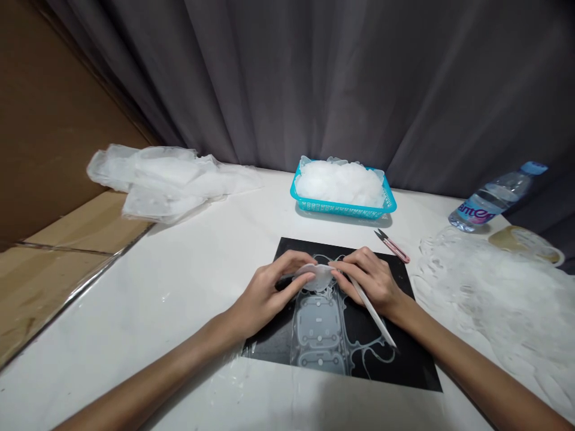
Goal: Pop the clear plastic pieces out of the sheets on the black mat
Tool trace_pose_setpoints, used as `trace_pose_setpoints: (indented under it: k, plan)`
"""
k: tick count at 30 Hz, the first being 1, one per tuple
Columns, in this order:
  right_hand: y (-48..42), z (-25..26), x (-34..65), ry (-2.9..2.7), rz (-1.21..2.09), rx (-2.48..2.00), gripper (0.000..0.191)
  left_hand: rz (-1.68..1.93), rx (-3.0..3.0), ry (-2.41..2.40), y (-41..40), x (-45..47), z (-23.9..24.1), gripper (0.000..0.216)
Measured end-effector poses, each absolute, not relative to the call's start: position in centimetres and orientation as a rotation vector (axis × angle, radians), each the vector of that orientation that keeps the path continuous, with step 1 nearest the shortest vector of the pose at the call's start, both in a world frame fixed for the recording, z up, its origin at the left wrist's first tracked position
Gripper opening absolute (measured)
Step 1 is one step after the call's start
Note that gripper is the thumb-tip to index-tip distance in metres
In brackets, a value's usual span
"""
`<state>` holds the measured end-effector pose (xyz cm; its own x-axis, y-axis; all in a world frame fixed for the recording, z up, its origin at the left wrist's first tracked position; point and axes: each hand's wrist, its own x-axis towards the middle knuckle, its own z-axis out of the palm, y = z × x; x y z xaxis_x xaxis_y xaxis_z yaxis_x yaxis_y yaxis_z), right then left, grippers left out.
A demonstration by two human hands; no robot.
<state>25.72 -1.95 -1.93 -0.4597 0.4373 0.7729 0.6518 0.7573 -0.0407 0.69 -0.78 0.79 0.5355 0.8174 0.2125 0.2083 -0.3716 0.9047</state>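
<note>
A translucent silicone sheet of moulded pads lies on a black mat on the white table. My left hand pinches a small round translucent piece at the sheet's far end, fingers closed on it. My right hand touches the same piece with its fingertips and grips a thin white stick tool that points back toward me.
A turquoise basket heaped with clear pieces stands behind the mat. Pink snips lie to its right. A pile of clear trimmings, a water bottle and a tape roll sit right. Crumpled plastic bags lie far left.
</note>
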Motion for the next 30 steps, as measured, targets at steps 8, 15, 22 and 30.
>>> trace_pose_setpoints:
  k: [8,15,22,30]
  plan:
    - [-1.95,-1.74,25.71,-2.116,-0.371,-0.803,0.013,0.849,1.843,0.83,-0.66,0.59,1.15,0.011]
    - [-1.97,-1.63,25.57,-2.132,-0.375,-0.779,0.008,0.839,1.819,0.842,-0.86,0.91,1.22,0.015]
    - [-1.93,-1.76,25.44,-2.179,-0.362,-0.797,0.017,0.759,1.748,0.87,-0.78,1.19,1.32,0.013]
    - [-2.11,-1.62,25.46,-2.199,-0.363,-0.763,0.011,0.747,1.619,0.814,-0.43,1.0,0.81,0.014]
